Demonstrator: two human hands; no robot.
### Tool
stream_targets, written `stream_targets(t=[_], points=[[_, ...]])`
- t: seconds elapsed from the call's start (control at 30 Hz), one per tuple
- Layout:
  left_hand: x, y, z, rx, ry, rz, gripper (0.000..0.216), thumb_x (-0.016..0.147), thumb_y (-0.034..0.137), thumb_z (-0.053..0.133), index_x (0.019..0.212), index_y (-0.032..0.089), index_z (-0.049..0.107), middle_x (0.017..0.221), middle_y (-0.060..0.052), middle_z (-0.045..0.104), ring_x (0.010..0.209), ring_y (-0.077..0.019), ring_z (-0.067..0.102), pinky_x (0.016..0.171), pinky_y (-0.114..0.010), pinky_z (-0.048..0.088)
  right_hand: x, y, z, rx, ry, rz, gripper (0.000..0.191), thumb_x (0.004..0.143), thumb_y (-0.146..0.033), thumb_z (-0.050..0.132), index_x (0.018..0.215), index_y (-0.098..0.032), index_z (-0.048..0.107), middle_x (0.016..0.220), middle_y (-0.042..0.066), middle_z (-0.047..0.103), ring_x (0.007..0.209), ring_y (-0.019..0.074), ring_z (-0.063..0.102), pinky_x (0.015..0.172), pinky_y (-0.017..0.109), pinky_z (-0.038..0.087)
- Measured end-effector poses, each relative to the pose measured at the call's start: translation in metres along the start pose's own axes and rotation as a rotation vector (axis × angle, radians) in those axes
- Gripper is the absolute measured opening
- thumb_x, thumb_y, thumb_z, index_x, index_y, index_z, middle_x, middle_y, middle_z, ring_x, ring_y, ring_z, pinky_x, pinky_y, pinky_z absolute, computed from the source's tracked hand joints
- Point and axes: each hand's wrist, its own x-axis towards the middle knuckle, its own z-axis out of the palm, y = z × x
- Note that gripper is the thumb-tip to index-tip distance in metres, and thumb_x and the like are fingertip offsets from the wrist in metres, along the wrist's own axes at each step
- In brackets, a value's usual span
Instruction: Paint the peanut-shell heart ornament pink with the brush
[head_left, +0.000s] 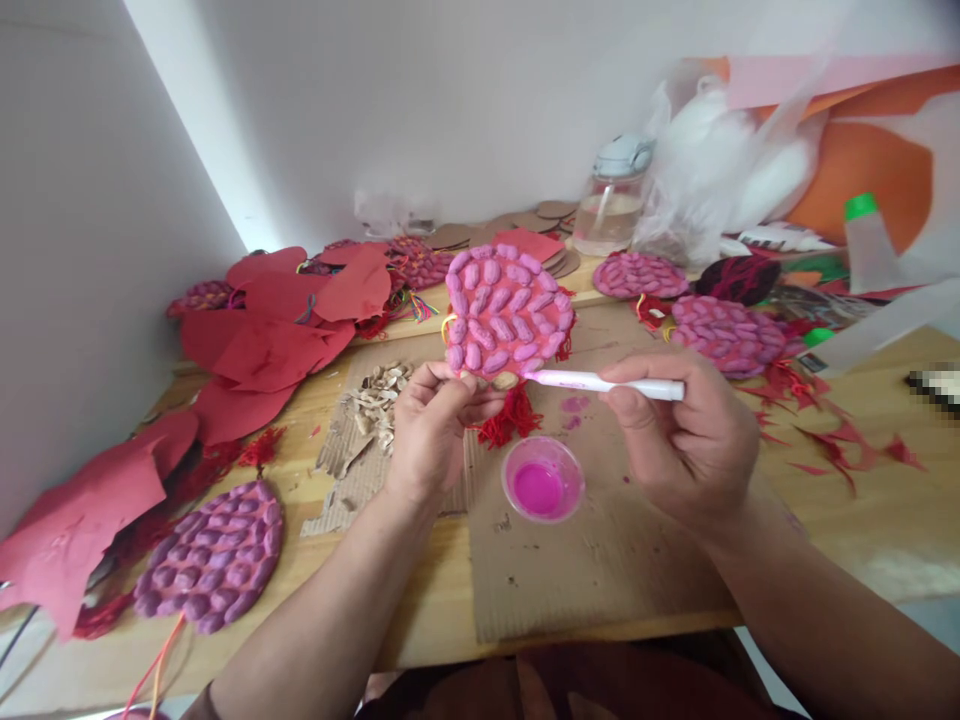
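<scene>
My left hand (pixel 435 425) pinches the lower edge of a heart-shaped plaque (pixel 508 308) covered with pink-painted peanut shells, holding it upright above the table. One shell (pixel 504 381) at its bottom edge is still tan, beside my fingertips. A red tassel (pixel 514 418) hangs underneath. In my right hand (pixel 679 445) is a white marker-like pen (pixel 577 381), its pink tip touching or very near the lower edge of the plaque. Below, a clear plastic cup (pixel 580 482) contains bright magenta liquid (pixel 538 490).
Cardboard (pixel 600 570) with pink stains covers the table's middle. Peanut shell pieces (pixel 379 400) lie to the left, near red paper cutouts (pixel 262 330) and another decorated plaque (pixel 214 555). More plaques (pixel 727 333), a lidded jar (pixel 609 205), bottles and red scraps (pixel 832 445) are at right.
</scene>
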Motion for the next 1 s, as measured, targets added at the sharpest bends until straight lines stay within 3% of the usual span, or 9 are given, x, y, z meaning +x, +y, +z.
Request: stream_targets(t=[0.13,0.3,0.47,0.67,0.83,1.0], points=[[0.0007,-0.0003,0.0004,-0.012,-0.004,-0.003,0.029,0.066,0.025,0.082,0.076,0.018,0.056,0.068,-0.001,0.073,0.062,-0.0167,0.074,0.063,-0.025,0.06,0.0007,0.001,-0.0006,-0.044,0.011,-0.032,0.016,0.091,-0.02,0.065,0.107,-0.026,0.067,0.095,0.004,0.073,0.082,0.0208,0.067,0.072,0.038,0.05],[0.0036,-0.0022,-0.0024,-0.032,0.014,-0.04,0.026,0.066,0.023,0.082,0.075,0.017,0.058,0.068,-0.001,0.073,0.064,-0.0162,0.074,0.063,-0.024,0.06,0.0003,0.0024,-0.0016,-0.037,0.083,0.042,0.014,0.092,-0.022,0.065,0.106,-0.025,0.068,0.093,0.002,0.072,0.074,0.0174,0.063,0.069,0.036,0.048],[0.0049,-0.0036,-0.0037,-0.044,0.023,-0.076,0.024,0.065,0.022,0.08,0.075,0.017,0.058,0.068,-0.002,0.073,0.066,-0.0169,0.074,0.063,-0.023,0.06,0.0002,0.0044,0.0,0.005,0.03,0.036,0.014,0.093,-0.023,0.064,0.106,-0.027,0.068,0.092,0.002,0.071,0.08,0.0189,0.064,0.069,0.037,0.047],[0.0056,-0.0046,-0.0033,-0.041,0.046,-0.101,0.026,0.064,0.024,0.08,0.077,0.017,0.059,0.068,-0.001,0.072,0.066,-0.016,0.074,0.064,-0.022,0.06,0.0001,0.0048,0.0003,-0.004,0.088,0.057,0.015,0.093,-0.022,0.065,0.107,-0.027,0.068,0.092,0.002,0.07,0.075,0.0184,0.062,0.068,0.037,0.047],[0.0062,-0.0053,-0.0039,-0.055,0.05,-0.1,0.026,0.064,0.022,0.08,0.078,0.016,0.059,0.071,-0.002,0.073,0.067,-0.0156,0.074,0.064,-0.022,0.06,0.0009,0.0005,0.0051,-0.002,-0.02,-0.11,0.022,0.091,-0.013,0.063,0.108,-0.025,0.065,0.096,0.003,0.072,0.089,0.0203,0.067,0.078,0.038,0.052],[0.0081,-0.0071,-0.0054,-0.037,0.048,-0.081,0.025,0.064,0.024,0.08,0.074,0.017,0.058,0.068,-0.002,0.072,0.065,-0.0158,0.074,0.065,-0.023,0.06,0.0024,0.0008,0.007,-0.074,-0.021,-0.224,0.025,0.089,-0.01,0.063,0.108,-0.025,0.064,0.093,0.003,0.073,0.088,0.0199,0.067,0.081,0.038,0.054]])
